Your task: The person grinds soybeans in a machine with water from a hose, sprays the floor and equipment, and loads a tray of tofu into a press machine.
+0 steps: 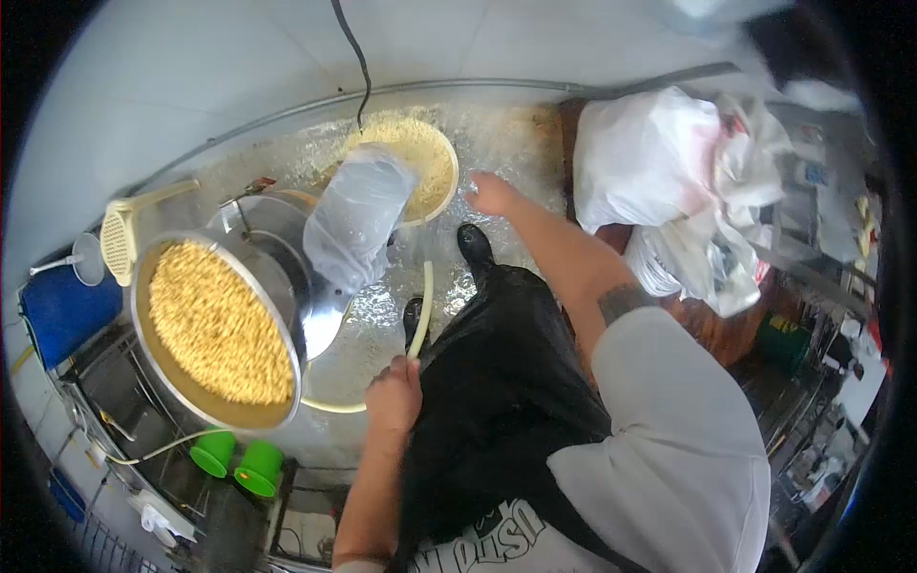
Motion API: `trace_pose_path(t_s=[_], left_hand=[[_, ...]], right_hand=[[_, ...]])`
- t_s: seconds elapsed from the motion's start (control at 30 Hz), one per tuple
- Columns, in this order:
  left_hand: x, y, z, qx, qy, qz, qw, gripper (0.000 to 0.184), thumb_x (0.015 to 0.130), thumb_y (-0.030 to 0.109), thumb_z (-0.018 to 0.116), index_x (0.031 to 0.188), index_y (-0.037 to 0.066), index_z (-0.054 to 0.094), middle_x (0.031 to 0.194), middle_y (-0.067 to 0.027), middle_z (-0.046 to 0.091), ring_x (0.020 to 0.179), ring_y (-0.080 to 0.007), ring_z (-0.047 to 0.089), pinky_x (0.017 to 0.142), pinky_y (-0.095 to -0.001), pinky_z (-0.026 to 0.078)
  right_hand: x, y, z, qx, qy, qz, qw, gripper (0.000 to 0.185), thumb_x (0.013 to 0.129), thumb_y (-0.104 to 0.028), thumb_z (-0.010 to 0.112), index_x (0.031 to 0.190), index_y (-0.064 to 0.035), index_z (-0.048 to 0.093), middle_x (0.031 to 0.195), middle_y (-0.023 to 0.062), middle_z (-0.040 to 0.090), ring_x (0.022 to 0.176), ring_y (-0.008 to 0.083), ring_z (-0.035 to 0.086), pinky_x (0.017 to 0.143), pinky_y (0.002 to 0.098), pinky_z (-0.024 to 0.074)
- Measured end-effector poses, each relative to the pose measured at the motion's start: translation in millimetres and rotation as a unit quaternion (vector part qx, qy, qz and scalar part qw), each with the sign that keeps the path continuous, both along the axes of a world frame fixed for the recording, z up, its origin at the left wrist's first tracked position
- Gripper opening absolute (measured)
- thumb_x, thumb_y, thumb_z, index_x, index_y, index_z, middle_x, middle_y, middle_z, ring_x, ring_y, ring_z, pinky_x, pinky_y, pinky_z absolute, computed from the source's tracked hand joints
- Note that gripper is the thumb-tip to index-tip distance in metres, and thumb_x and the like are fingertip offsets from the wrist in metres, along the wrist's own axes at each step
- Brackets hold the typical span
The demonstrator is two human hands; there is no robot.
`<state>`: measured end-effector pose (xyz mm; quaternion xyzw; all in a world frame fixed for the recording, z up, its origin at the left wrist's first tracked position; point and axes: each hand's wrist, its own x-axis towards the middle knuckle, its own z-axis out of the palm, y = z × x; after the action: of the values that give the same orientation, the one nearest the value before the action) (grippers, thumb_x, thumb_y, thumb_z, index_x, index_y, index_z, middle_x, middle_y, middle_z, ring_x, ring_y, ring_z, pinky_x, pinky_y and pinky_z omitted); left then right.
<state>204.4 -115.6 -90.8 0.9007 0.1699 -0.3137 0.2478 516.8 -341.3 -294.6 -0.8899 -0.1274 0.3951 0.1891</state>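
My left hand (394,393) is closed around a pale yellow hose (426,304), whose free end points up toward the wet floor. My right hand (489,194) reaches forward beside the rim of a round tub (435,167) that holds pale yellow bits; its fingers look curled, and what they hold, if anything, is too small to make out. Between the tub and a metal machine hangs a clear plastic bag or cover (358,215). A large metal bowl (294,377) full of yellow pieces stands at the left.
White sacks (645,158) are piled on the right. Two green cups (258,468) and a blue container (67,310) are at the left. A cream strainer-like basket (118,244) sits near the wall. A dark cable (355,48) hangs above the tub. The floor (377,339) is wet.
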Motion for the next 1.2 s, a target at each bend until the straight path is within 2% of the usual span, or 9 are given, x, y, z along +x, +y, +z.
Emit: trace_pose_path(t_s=[0.1, 0.2, 0.27, 0.4, 0.5, 0.63, 0.8, 0.97, 1.2], left_hand=[[10.2, -15.9, -21.1, 0.026, -0.002, -0.001, 1.000, 0.026, 0.099, 0.031, 0.058, 0.104, 0.006, 0.062, 0.077, -0.0212, 0.068, 0.072, -0.0422, 0.067, 0.065, -0.0526, 0.054], [17.6, -22.8, -39.7, 0.022, 0.000, 0.044, 0.999, 0.021, 0.097, 0.026, 0.062, 0.104, 0.006, 0.062, 0.078, -0.0185, 0.067, 0.070, -0.0408, 0.066, 0.064, -0.0520, 0.053], [16.2, -24.2, -52.8, 0.005, -0.026, 0.077, 0.997, 0.020, 0.096, 0.022, 0.064, 0.106, 0.006, 0.062, 0.079, -0.0180, 0.066, 0.071, -0.0406, 0.065, 0.064, -0.0521, 0.052], [23.5, -23.5, -60.1, -0.012, 0.006, 0.103, 0.995, 0.020, 0.097, 0.018, 0.062, 0.113, 0.006, 0.063, 0.085, -0.0209, 0.068, 0.076, -0.0447, 0.065, 0.067, -0.0531, 0.052], [21.8, -21.3, -64.7, -0.023, 0.028, 0.109, 0.993, 0.021, 0.097, 0.019, 0.062, 0.113, 0.006, 0.063, 0.085, -0.0213, 0.068, 0.076, -0.0444, 0.065, 0.067, -0.0529, 0.052], [19.7, -19.3, -69.5, -0.045, 0.024, 0.090, 0.995, 0.024, 0.097, 0.023, 0.062, 0.112, 0.005, 0.061, 0.076, -0.0190, 0.064, 0.069, -0.0422, 0.064, 0.062, -0.0533, 0.051], [39.8, -13.3, -62.2, -0.066, 0.059, 0.095, 0.992, 0.021, 0.099, 0.022, 0.059, 0.113, 0.006, 0.064, 0.083, -0.0217, 0.067, 0.075, -0.0445, 0.065, 0.067, -0.0529, 0.052], [40.9, -8.8, -70.8, -0.096, -0.015, 0.081, 0.992, 0.029, 0.097, 0.023, 0.063, 0.117, 0.002, 0.060, 0.076, -0.0193, 0.064, 0.065, -0.0423, 0.063, 0.058, -0.0517, 0.050], [59.4, -15.1, -66.3, -0.101, -0.015, 0.096, 0.990, 0.025, 0.100, 0.020, 0.058, 0.117, 0.003, 0.063, 0.080, -0.0234, 0.066, 0.072, -0.0454, 0.065, 0.064, -0.0509, 0.052]], right_hand=[[83.6, 44.3, -88.0, 0.029, -0.072, 0.044, 0.996, 0.076, 0.097, -0.052, 0.055, 0.156, -0.0088, 0.036, 0.161, 0.0221, 0.033, 0.148, 0.0397, 0.032, 0.122, 0.0448, 0.0286], [137.9, 110.9, -105.9, 0.120, -0.103, 0.063, 0.985, 0.078, 0.096, -0.060, 0.053, 0.156, -0.0130, 0.037, 0.162, 0.0166, 0.033, 0.149, 0.0380, 0.031, 0.122, 0.0416, 0.0290], [147.1, 147.1, -138.1, 0.207, -0.098, 0.128, 0.965, 0.074, 0.096, -0.057, 0.057, 0.157, -0.0207, 0.036, 0.164, 0.0084, 0.032, 0.151, 0.0361, 0.028, 0.123, 0.0501, 0.0267], [113.3, 175.5, -183.7, 0.079, -0.170, 0.284, 0.940, 0.070, 0.095, -0.044, 0.060, 0.159, -0.0371, 0.030, 0.168, -0.0055, 0.023, 0.156, 0.0365, 0.010, 0.119, 0.0708, 0.0151], [84.1, 163.4, -177.2, 0.007, -0.168, 0.286, 0.943, 0.070, 0.095, -0.043, 0.058, 0.159, -0.0380, 0.030, 0.169, -0.0057, 0.022, 0.157, 0.0372, 0.007, 0.121, 0.0678, 0.0133], [64.1, 138.1, -195.5, -0.035, -0.248, 0.353, 0.902, 0.071, 0.093, -0.042, 0.060, 0.157, -0.0316, 0.033, 0.166, -0.0001, 0.024, 0.152, 0.0374, 0.014, 0.119, 0.0642, 0.0172], [61.2, 137.2, -255.4, -0.044, -0.204, 0.320, 0.924, 0.068, 0.091, -0.039, 0.062, 0.154, -0.0278, 0.038, 0.159, 0.0036, 0.031, 0.146, 0.0365, 0.023, 0.116, 0.0608, 0.0231], [62.9, 147.3, -306.7, -0.028, -0.139, 0.268, 0.953, 0.065, 0.090, -0.036, 0.064, 0.150, -0.0241, 0.042, 0.153, 0.0073, 0.038, 0.140, 0.0356, 0.031, 0.112, 0.0574, 0.0289], [62.8, 142.8, -295.9, 0.016, -0.052, 0.218, 0.974, 0.061, 0.088, -0.032, 0.066, 0.144, -0.0189, 0.049, 0.144, 0.0125, 0.048, 0.132, 0.0343, 0.043, 0.108, 0.0526, 0.0371]])
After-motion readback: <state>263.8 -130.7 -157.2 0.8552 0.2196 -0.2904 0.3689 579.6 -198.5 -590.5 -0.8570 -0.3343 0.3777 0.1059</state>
